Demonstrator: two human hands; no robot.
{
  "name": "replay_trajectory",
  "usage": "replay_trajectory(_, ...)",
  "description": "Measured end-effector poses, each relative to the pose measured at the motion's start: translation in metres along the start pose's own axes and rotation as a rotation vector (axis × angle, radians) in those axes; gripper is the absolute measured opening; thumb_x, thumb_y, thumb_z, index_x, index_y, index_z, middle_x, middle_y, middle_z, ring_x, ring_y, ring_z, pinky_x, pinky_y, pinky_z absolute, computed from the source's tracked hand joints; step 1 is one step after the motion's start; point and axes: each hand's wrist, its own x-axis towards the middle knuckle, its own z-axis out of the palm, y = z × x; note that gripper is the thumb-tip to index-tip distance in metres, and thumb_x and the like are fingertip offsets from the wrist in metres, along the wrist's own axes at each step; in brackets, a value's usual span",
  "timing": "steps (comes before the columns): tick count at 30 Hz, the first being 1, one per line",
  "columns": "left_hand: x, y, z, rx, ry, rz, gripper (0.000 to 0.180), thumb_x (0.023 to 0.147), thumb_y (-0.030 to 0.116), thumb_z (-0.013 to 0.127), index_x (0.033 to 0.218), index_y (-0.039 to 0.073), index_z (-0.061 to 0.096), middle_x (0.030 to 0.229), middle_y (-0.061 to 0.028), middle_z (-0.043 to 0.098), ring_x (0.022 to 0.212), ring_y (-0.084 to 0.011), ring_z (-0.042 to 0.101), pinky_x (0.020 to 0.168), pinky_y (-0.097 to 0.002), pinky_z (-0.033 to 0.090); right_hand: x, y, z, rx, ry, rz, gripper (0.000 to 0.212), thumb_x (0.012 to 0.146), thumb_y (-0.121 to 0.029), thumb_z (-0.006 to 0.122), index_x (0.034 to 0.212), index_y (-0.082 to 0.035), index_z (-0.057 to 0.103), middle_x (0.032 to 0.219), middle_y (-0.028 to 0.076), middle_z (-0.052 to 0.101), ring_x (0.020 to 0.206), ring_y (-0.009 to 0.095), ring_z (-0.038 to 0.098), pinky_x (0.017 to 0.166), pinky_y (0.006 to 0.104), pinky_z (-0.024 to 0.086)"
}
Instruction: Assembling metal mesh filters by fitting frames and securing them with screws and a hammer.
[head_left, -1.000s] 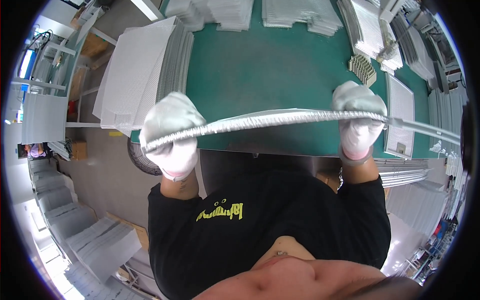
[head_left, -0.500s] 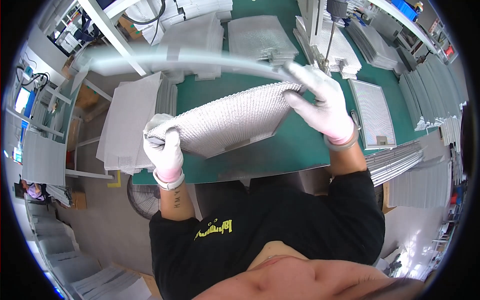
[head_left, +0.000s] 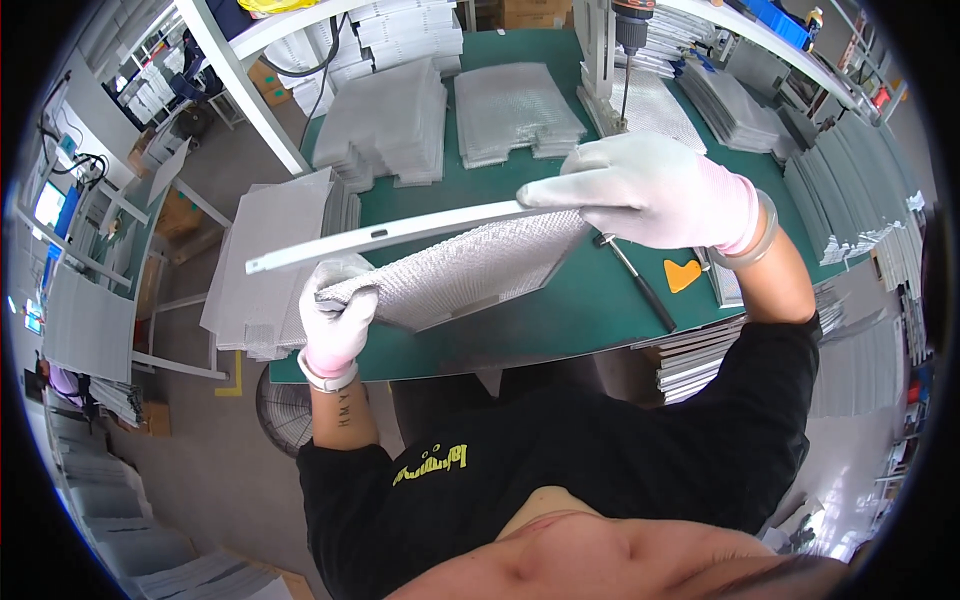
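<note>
Gripping mesh panel [head_left: 470, 270] and metal strip [head_left: 390, 232]

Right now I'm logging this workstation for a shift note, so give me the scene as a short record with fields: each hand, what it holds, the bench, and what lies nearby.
left hand: white-gloved left hand grips the near-left corner of the metal mesh filter panel
right hand: white-gloved right hand holds the end of a long flat metal frame strip above the panel
bench: green-topped workbench
nearby: stacks of mesh panels, a screwdriver, an orange scraper
</note>
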Motion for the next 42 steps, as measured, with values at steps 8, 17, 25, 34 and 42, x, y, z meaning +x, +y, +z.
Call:
replay_trajectory(8, 0.025, 0.032, -0.007, 0.294, -0.373, 0.077, 0.012, 0.080, 0.006, 0.071, 0.085, -0.001, 0.062, 0.079, -0.0097, 0.062, 0.068, -0.0184, 0.058, 0.062, -0.0295, 0.045, 0.002, -0.024, -0.011, -0.252, -0.192, 0.195, 0.057, 0.079, 0.001, 0.062, 0.135, -0.014, 0.056, 0.092, 0.013, 0.059, 0.075, 0.032, 0.061, 0.068, 0.0395, 0.052)
replay_trajectory(17, 0.031, 0.045, -0.015, 0.343, -0.497, -0.195, 0.020, 0.078, 0.005, 0.072, 0.096, -0.002, 0.067, 0.082, -0.0061, 0.062, 0.072, -0.0132, 0.058, 0.065, -0.0276, 0.047, 0.011, -0.001, 0.004, 0.015, -0.002, -0.030, 0.045, 0.077, 0.002, 0.063, 0.121, -0.009, 0.062, 0.082, 0.011, 0.061, 0.074, 0.031, 0.062, 0.069, 0.0402, 0.052)
replay_trajectory(25, 0.029, 0.010, 0.003, 0.094, -0.259, 0.143, 0.026, 0.088, 0.020, 0.074, 0.097, -0.003, 0.066, 0.089, -0.0079, 0.065, 0.079, -0.0144, 0.062, 0.069, -0.0277, 0.049, 0.027, -0.002, -0.004, -0.027, -0.262, -0.081, 0.065, 0.068, 0.003, 0.070, 0.132, -0.010, 0.061, 0.093, 0.010, 0.065, 0.081, 0.029, 0.064, 0.072, 0.0376, 0.052)
replay_trajectory(34, 0.024, 0.005, 0.011, -0.086, -0.177, 0.170, 0.020, 0.080, 0.010, 0.079, 0.092, 0.000, 0.066, 0.087, -0.0078, 0.064, 0.080, -0.0158, 0.061, 0.071, -0.0281, 0.048, 0.054, -0.004, 0.032, 0.186, -0.058, -0.069, 0.039, 0.076, -0.002, 0.065, 0.115, -0.006, 0.062, 0.087, 0.012, 0.060, 0.081, 0.033, 0.063, 0.073, 0.0407, 0.052)
replay_trajectory(42, 0.008, -0.002, 0.032, -0.012, 0.211, 0.279, 0.051, 0.076, 0.008, 0.085, 0.118, 0.001, 0.057, 0.090, -0.0064, 0.064, 0.075, -0.0080, 0.059, 0.064, -0.0197, 0.046, 0.071, -0.006, 0.027, 0.208, -0.142, -0.064, 0.028, 0.078, 0.001, 0.062, 0.105, -0.005, 0.066, 0.089, 0.012, 0.062, 0.082, 0.032, 0.063, 0.071, 0.0378, 0.052)
